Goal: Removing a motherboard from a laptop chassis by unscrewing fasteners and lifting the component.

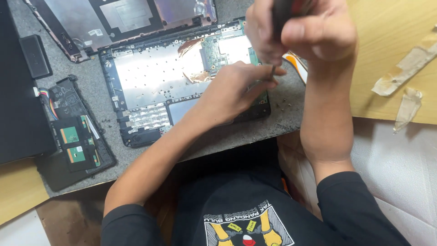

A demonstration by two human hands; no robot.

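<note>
An opened laptop chassis [150, 77] lies on a grey mat, its silver shield plate and green circuit board exposed. My left hand [232, 91] rests on the chassis's right part, fingertips pinched around the thin shaft of a screwdriver near the right edge. My right hand [305, 29] is closed around the screwdriver's dark handle [283, 10] above it, close to the camera. The tool's tip is hidden behind my left fingers.
A removed bottom cover [123, 18] lies at the back. A black battery with small green boards [75, 136] sits at left beside a black slab [18, 91]. Loose screws [284, 105] lie by the chassis. A wooden board [391, 54] with tape strips is at right.
</note>
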